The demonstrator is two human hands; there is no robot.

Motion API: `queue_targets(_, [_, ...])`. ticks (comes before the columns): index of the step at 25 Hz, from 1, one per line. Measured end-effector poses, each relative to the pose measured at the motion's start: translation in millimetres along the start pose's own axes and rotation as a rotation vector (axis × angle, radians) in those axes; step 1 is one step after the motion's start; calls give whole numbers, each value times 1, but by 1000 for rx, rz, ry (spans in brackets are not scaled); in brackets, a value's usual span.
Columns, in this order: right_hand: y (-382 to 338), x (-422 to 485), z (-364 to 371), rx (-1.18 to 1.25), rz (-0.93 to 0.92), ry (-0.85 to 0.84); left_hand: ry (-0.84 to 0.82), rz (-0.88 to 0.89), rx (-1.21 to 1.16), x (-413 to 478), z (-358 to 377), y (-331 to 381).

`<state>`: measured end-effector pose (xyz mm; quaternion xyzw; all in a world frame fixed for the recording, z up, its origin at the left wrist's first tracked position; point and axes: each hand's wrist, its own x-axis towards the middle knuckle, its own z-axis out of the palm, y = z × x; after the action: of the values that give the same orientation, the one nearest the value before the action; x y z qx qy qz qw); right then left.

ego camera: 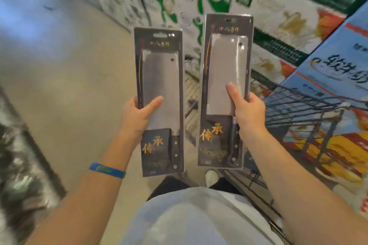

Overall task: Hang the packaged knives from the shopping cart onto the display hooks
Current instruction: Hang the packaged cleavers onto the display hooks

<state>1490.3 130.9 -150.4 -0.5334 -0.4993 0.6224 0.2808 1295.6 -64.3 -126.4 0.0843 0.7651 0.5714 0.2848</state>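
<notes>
I hold two packaged cleavers upright in front of me, one per hand. My left hand [137,115] grips the left packaged knife [161,77] at its left edge, thumb across the blade. My right hand [247,111] grips the right packaged knife [225,65] at its right edge, thumb on the blade. Each pack is a dark card with gold characters, a clear blister and a hang slot at the top. The wire shopping cart [298,109] stands to my right. No display hooks are in view.
Stacked printed cartons [278,16] fill the right and far side, with a blue box [336,61] beside the cart. The beige floor [69,85] stretches to the left. A blurred shelf edge [23,155] runs along the left. The view is motion-blurred.
</notes>
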Motion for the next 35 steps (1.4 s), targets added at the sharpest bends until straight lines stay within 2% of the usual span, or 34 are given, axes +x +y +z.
queue_targets(4, [4, -46, 58, -49, 32, -293, 380, 68, -58, -79, -75, -7])
queue_targets(6, [0, -84, 90, -112, -20, -461, 567, 108, -76, -125, -113, -10])
queue_targets(9, [-10, -161, 133, -164, -93, -731, 852, 114, -84, -210, -167, -21])
queue_targets(14, [-11, -320, 177, -230, -207, -1088, 1276, 153, -155, -374, -243, -51])
queue_targets(20, [44, -575, 161, -174, -294, -1488, 1645, 197, -106, -615, -308, -99])
queue_targets(23, [54, -710, 139, -127, -331, -1698, 1854, 252, -93, -739, -331, -103])
queue_targets(26, [55, -822, 114, -80, -393, -1861, 2039, 208, 37, -843, -339, -92])
queue_targets(30, [45, -935, 83, 6, -461, -2065, 2235, 182, 215, -945, -342, -75])
queue_targets(35, [3, -1033, 69, 131, -459, -2232, 2389, 337, 268, -1019, -355, -26])
